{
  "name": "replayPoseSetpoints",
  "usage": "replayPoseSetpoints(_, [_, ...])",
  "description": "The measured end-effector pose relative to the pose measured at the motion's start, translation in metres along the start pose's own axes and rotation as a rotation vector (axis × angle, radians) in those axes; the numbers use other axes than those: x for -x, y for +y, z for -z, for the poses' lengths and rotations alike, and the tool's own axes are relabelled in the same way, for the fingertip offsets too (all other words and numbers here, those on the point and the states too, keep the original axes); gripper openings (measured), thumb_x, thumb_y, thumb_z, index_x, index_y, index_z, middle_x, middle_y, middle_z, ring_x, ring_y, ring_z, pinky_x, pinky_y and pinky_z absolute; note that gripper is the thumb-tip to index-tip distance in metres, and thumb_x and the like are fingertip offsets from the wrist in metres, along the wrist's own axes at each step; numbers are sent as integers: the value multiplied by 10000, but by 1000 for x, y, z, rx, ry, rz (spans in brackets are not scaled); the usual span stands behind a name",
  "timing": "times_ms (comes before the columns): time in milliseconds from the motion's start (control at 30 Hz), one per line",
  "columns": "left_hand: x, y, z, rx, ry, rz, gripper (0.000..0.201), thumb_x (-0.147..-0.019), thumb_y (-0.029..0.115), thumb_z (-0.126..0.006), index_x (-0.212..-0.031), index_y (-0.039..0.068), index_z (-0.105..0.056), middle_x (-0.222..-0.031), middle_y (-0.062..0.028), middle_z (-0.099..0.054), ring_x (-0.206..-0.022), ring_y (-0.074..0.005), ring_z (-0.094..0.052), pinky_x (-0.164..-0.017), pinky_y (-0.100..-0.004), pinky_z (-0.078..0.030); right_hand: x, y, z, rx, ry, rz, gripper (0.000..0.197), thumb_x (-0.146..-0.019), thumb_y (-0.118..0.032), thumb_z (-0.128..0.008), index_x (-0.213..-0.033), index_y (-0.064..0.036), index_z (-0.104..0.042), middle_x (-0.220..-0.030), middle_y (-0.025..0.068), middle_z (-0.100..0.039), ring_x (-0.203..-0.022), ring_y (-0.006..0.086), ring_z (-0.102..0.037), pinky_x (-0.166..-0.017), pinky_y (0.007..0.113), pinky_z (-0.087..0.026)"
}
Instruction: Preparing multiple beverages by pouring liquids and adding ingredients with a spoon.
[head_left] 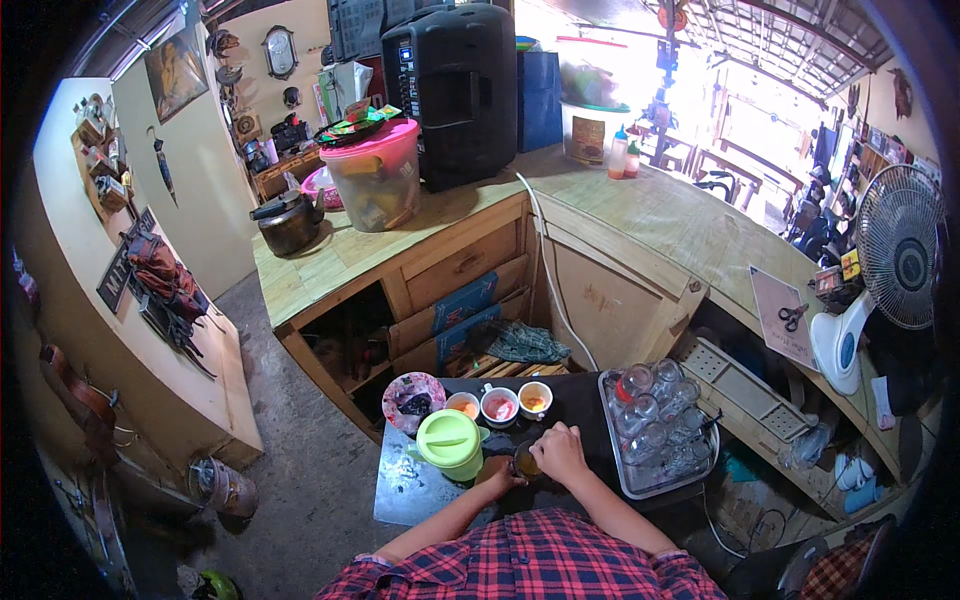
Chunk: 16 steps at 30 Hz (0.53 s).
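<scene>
Just in front of me on a low dark table, a small glass (526,462) with a brownish content stands between my hands. My left hand (495,473) is closed around the glass's left side. Held over its right rim, my right hand (562,452) is closed in a pinch; what its fingers hold, if anything, is hidden. A green lidded pitcher (449,440) stands beside my left hand. Behind the glass is a row of three cups: one with orange content (463,404), a white cup with pinkish content (499,405) and one with yellow content (535,400).
A tray (628,492) of several upturned clear glasses (655,420) stands at the right. A pink-patterned bowl (413,402) with something dark sits behind the pitcher. Beyond rises a wooden counter (420,250) with a kettle (288,222), a black speaker (450,100) and a fan (900,245).
</scene>
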<state>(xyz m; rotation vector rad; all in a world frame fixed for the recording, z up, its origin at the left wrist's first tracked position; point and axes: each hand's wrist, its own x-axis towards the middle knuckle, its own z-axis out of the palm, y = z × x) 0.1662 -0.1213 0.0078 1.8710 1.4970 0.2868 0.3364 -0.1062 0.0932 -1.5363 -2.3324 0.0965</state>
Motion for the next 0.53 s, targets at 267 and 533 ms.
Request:
replayPoseSetpoints(267, [-2, 1, 0, -22, -29, 26, 424, -631, 368, -798, -899, 69, -661, -897, -149, -669, -854, -322, -642, -733, -421, -494, 3, 1, -2, -61, -80, 24, 188, -767, -261, -645, -673, -107, -701, -741, 31, -646, -821, 211, -556, -709, 412, -376])
replayPoseSetpoints(533, [0, -2, -3, -20, -4, 9, 428, -636, 361, -794, -912, 62, -660, -907, -151, -668, -875, -322, -641, -759, -421, -496, 1, 2, -8, -121, -63, 15, 172, -754, -264, -664, -690, -110, -707, -806, 33, -666, -902, 204, -557, -749, 408, -384])
